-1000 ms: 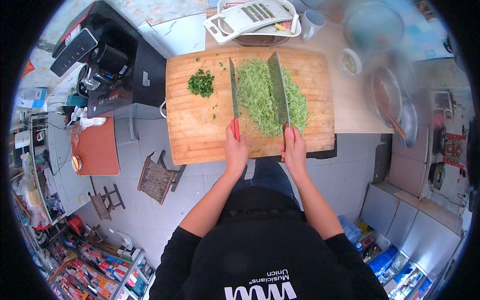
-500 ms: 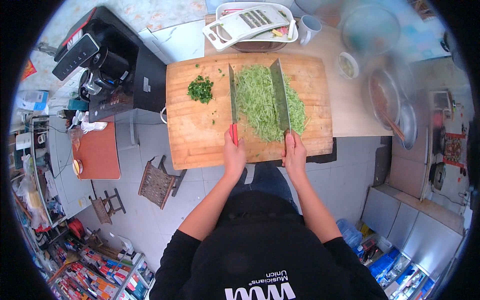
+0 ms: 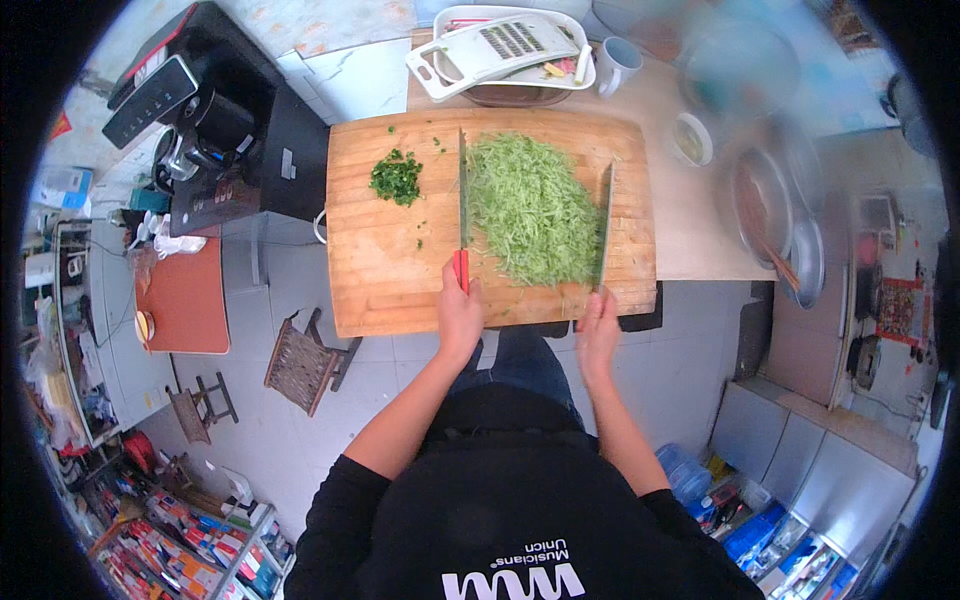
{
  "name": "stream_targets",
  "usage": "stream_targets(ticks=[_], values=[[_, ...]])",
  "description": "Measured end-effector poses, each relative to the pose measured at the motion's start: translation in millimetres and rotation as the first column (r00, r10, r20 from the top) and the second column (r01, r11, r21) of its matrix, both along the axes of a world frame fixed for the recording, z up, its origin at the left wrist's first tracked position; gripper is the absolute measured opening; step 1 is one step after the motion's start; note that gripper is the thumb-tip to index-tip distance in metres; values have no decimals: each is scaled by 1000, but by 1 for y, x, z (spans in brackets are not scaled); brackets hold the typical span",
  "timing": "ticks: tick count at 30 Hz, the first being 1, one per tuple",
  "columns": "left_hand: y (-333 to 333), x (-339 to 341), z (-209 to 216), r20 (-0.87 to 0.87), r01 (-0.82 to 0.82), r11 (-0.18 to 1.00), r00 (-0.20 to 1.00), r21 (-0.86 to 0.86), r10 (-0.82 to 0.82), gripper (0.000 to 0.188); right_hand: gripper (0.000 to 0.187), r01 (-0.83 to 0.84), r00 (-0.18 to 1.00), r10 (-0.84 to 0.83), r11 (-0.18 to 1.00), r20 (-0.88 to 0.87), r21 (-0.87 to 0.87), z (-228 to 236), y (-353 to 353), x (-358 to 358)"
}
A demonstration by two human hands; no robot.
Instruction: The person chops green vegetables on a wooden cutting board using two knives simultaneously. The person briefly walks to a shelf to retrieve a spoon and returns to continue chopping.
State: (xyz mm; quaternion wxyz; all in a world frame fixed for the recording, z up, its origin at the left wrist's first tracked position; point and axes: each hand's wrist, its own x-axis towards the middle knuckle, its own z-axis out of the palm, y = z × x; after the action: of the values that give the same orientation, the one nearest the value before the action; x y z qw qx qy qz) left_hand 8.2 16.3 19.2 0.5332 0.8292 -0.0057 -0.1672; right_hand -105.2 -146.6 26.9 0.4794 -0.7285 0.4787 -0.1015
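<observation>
A wide pile of shredded pale-green vegetable (image 3: pixel 532 212) lies on the wooden cutting board (image 3: pixel 385 285). My left hand (image 3: pixel 461 325) is closed round the red handle of a kitchen knife (image 3: pixel 463 200), its blade upright along the pile's left side. In my right hand (image 3: pixel 598 338) is a second knife (image 3: pixel 606 235), whose blade stands on edge at the right side of the pile. The fingers hide its handle. A small heap of chopped dark-green herbs (image 3: pixel 397 178) sits on the board's left part, with a few bits scattered around it.
Behind the board stand a white tray (image 3: pixel 590 72) with a grater (image 3: pixel 500 55) across it and a mug (image 3: pixel 619 62). To the right are a small bowl (image 3: pixel 692 138) and a metal basin (image 3: pixel 757 205) with chopsticks. A black appliance (image 3: pixel 265 150) borders the board's left side.
My right hand has moved its knife from within the pile to the pile's right edge. The shreds now lie between the two blades. My left hand has hardly moved.
</observation>
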Motion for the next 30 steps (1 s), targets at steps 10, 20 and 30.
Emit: stream_targets(ticks=[10,20,30], values=[[2,-1,-6,52,-9,998,999,-58,12,45,30,-174,975,143,968,168,182,13,26,38],[-1,3,-4,-24,-30,999,999,-44,29,43,32,-351,919,383,902,93,-252,11,20,60],[-13,-9,-2,-43,-103,994,994,-24,102,43,36,-410,912,397,886,101,217,22,-10,56]])
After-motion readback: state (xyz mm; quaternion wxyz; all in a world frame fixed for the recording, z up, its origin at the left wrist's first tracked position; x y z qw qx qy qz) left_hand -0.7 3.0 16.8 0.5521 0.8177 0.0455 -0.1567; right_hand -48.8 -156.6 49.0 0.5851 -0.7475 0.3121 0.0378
